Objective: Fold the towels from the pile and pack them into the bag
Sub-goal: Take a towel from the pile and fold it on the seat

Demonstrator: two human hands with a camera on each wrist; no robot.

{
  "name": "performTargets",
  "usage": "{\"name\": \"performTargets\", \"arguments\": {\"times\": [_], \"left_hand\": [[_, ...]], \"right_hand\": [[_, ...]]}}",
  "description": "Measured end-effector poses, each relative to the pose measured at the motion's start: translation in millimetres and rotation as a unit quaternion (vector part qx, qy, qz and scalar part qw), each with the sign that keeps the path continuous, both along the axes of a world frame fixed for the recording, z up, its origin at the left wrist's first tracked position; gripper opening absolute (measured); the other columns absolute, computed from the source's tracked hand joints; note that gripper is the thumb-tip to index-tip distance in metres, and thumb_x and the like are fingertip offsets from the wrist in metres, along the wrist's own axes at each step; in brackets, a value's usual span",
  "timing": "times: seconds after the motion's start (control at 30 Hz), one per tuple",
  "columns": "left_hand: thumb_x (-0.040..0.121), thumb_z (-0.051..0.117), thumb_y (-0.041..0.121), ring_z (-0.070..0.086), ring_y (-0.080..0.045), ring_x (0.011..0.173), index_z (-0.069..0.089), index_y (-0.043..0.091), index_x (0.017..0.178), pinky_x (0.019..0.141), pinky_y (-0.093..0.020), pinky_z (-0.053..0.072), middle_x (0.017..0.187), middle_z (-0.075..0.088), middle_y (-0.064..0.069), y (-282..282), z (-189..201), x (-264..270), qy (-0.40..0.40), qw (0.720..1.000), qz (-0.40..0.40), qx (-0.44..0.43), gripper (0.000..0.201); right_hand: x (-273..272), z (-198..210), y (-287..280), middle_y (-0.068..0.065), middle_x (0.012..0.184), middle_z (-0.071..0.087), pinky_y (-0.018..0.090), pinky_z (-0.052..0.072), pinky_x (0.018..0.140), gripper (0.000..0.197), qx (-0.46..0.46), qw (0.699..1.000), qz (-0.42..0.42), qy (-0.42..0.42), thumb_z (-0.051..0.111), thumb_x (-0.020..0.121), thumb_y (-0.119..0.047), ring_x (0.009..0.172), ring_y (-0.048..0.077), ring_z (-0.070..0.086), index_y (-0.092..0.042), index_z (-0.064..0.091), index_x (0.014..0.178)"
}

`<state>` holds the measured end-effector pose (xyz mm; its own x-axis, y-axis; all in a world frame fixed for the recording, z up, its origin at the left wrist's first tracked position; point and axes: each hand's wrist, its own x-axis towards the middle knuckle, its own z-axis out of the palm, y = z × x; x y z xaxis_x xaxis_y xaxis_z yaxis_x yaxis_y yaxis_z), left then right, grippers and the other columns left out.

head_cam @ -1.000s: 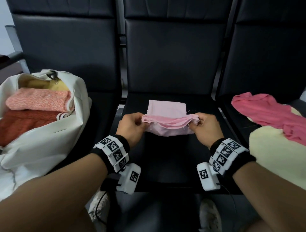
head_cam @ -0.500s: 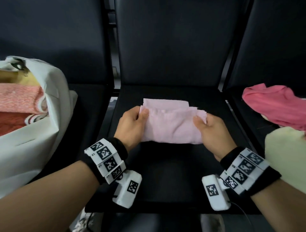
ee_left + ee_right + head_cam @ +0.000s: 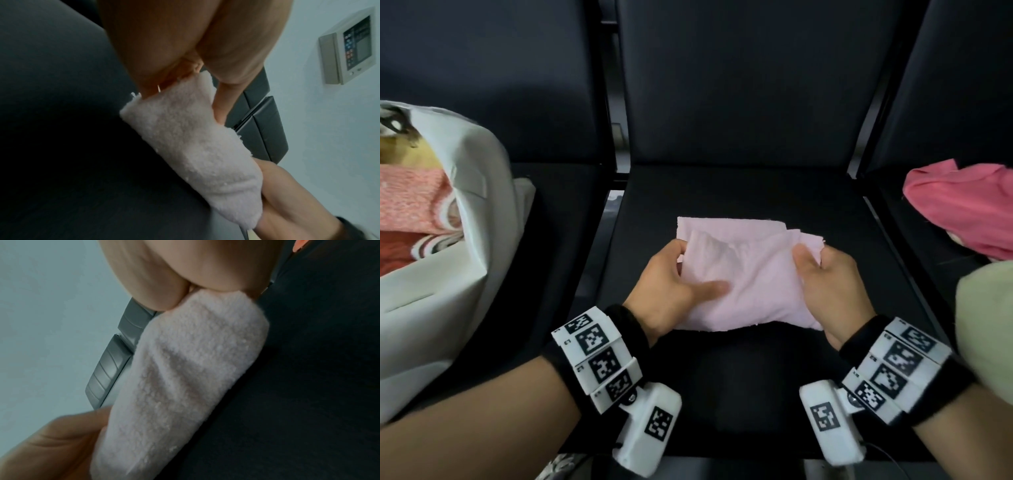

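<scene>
Left hand (image 3: 671, 284) and right hand (image 3: 825, 287) pinching ends of pale pink towel (image 3: 743, 274), folded small on middle seat (image 3: 722, 394); two folded towels already in white bag (image 3: 458, 260); pile (image 3: 962, 205) at right awaiting folding.

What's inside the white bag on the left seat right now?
The white bag holds a folded coral-pink towel above a darker red one, with something yellow behind. Anything deeper is hidden by its wall.
</scene>
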<state>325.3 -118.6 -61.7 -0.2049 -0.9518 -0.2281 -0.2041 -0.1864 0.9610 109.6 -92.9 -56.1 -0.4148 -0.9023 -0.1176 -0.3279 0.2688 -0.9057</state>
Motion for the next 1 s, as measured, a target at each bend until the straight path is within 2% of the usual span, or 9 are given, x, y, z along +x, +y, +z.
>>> {"name": "performTargets", "arguments": {"times": [0.07, 0.13, 0.2, 0.27, 0.37, 0.57, 0.8, 0.9, 1.0], "left_hand": [[0.079, 0.083, 0.003, 0.075, -0.02, 0.087, 0.066, 0.016, 0.106, 0.071, -0.033, 0.061, 0.094, 0.077, -0.001, -2.3, -1.1, 3.1, 0.014, 1.0, 0.009, -0.004, 0.035], [0.083, 0.077, -0.004, 0.075, -0.026, 0.089, 0.069, 0.012, 0.106, 0.074, -0.039, 0.063, 0.096, 0.077, -0.006, -6.7, -0.6, 4.9, 0.041, 0.999, 0.02, -0.015, 0.029], [0.086, 0.073, -0.006, 0.075, -0.022, 0.087, 0.07, 0.01, 0.106, 0.071, -0.035, 0.061, 0.095, 0.077, -0.005, -12.1, -0.9, 5.5, 0.058, 0.998, 0.021, -0.026, 0.026], [0.087, 0.07, -0.006, 0.074, -0.02, 0.084, 0.07, 0.008, 0.104, 0.069, -0.032, 0.06, 0.093, 0.077, -0.004, -17.5, -2.1, 4.8, 0.065, 0.997, 0.024, -0.035, 0.022], [0.09, 0.067, -0.005, 0.073, -0.022, 0.085, 0.068, 0.007, 0.102, 0.072, -0.034, 0.06, 0.092, 0.075, -0.005, -24.8, -6.3, 4.3, 0.076, 0.996, 0.034, -0.041, 0.017], [0.097, 0.063, 0.002, 0.075, -0.02, 0.088, 0.067, 0.009, 0.113, 0.071, -0.029, 0.059, 0.099, 0.076, -0.005, -38.0, -10.7, 3.9, 0.084, 0.995, 0.05, -0.021, 0.018], [0.101, 0.055, 0.004, 0.074, -0.024, 0.103, 0.065, 0.02, 0.128, 0.081, -0.033, 0.061, 0.11, 0.077, -0.003, -54.1, -12.0, 6.6, 0.095, 0.995, 0.033, 0.006, 0.033], [0.101, 0.052, -0.002, 0.072, -0.017, 0.108, 0.05, 0.026, 0.147, 0.086, -0.03, 0.061, 0.119, 0.075, 0.0, -58.6, -11.4, 9.0, 0.122, 0.992, 0.014, 0.035, 0.054], [0.1, 0.051, -0.008, 0.072, -0.013, 0.109, 0.039, 0.023, 0.154, 0.082, -0.026, 0.06, 0.12, 0.075, 0.003, -62.7, -14.7, 12.0, 0.123, 0.991, 0.023, 0.055, 0.064]], "right_hand": [[-1.6, -0.5, -1.4, 0.01, 0.094, 0.073, 0.044, 0.058, 0.085, 0.027, 0.009, 1.0, -0.01, -0.023, 0.049, 0.105, -0.028, 0.093, 0.027, 0.07, -0.012, 0.069, 0.094], [-2.6, 1.9, -1.8, 0.007, 0.096, 0.075, 0.045, 0.058, 0.089, 0.026, 0.015, 0.997, -0.006, -0.072, 0.052, 0.104, -0.03, 0.095, 0.024, 0.072, -0.013, 0.072, 0.097], [-3.5, 5.4, -1.7, 0.002, 0.098, 0.077, 0.047, 0.058, 0.092, 0.021, 0.021, 0.992, 0.026, -0.122, 0.059, 0.101, -0.028, 0.097, 0.02, 0.073, -0.015, 0.075, 0.1], [-4.5, 9.5, -1.7, 0.006, 0.101, 0.078, 0.05, 0.057, 0.093, 0.015, 0.022, 0.984, 0.071, -0.163, 0.066, 0.096, -0.017, 0.099, 0.022, 0.074, -0.01, 0.075, 0.105], [-6.9, 10.8, -4.7, 0.007, 0.107, 0.077, 0.052, 0.055, 0.096, 0.031, 0.025, 0.976, 0.094, -0.193, 0.074, 0.085, -0.002, 0.102, 0.024, 0.073, -0.007, 0.069, 0.116], [-10.5, 5.9, -20.0, -0.001, 0.111, 0.076, 0.048, 0.057, 0.094, 0.046, 0.008, 0.985, 0.063, -0.162, 0.071, 0.088, 0.003, 0.104, 0.018, 0.073, -0.014, 0.061, 0.13], [-10.6, -7.3, -43.6, -0.003, 0.113, 0.074, 0.047, 0.058, 0.092, 0.043, 0.008, 0.992, 0.033, -0.125, 0.069, 0.092, -0.002, 0.104, 0.017, 0.072, -0.019, 0.06, 0.131], [-11.4, -13.1, -48.1, -0.006, 0.112, 0.074, 0.047, 0.057, 0.094, 0.04, 0.017, 0.994, 0.02, -0.107, 0.067, 0.093, -0.004, 0.106, 0.017, 0.07, -0.021, 0.061, 0.129], [-13.1, -15.9, -48.1, -0.007, 0.11, 0.074, 0.046, 0.058, 0.093, 0.038, 0.026, 0.995, 0.009, -0.101, 0.064, 0.095, -0.003, 0.104, 0.014, 0.071, -0.021, 0.061, 0.128]]}}
